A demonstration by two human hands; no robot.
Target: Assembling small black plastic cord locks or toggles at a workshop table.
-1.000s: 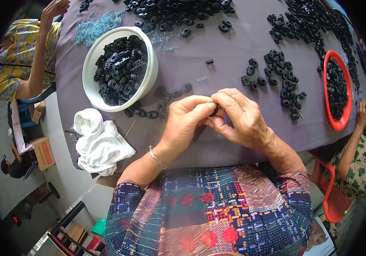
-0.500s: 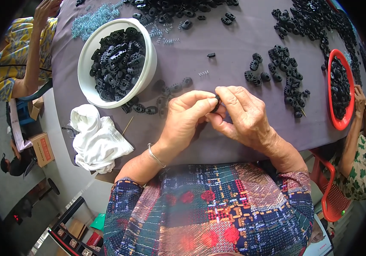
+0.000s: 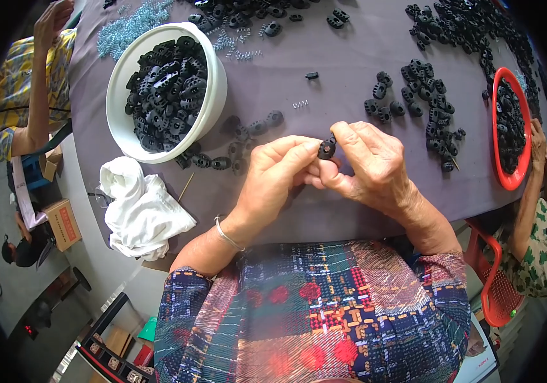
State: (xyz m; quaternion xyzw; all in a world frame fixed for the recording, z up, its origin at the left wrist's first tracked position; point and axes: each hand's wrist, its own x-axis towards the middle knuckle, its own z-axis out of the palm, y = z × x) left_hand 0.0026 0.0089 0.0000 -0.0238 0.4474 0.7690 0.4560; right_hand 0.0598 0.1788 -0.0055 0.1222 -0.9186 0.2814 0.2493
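Note:
Above the table's near edge, a small black plastic cord lock (image 3: 327, 150) is pinched between my two hands, with a round opening in its side facing up. My left hand (image 3: 281, 169) grips it between thumb and fingers; a bangle circles that wrist. My right hand (image 3: 369, 163) closes on its other side, the index fingertip at a small black part on top and the thumb below. Fingers cover much of the piece. Just beyond the hands lie a single metal spring (image 3: 301, 104) and a small black plunger piece (image 3: 312, 75).
A white bowl (image 3: 220, 96) of black cord locks stands at left, near a crumpled white cloth (image 3: 146, 214) and thin stick (image 3: 186, 187). Loose springs (image 3: 134, 29) lie farther back. Black pieces (image 3: 423, 89) and a red basket (image 3: 498, 153) are at right. Other people sit at both sides.
The cord lock now shows more between my fingertips, its opening turned up. My right index finger has lifted slightly. The whole view has shifted a little.

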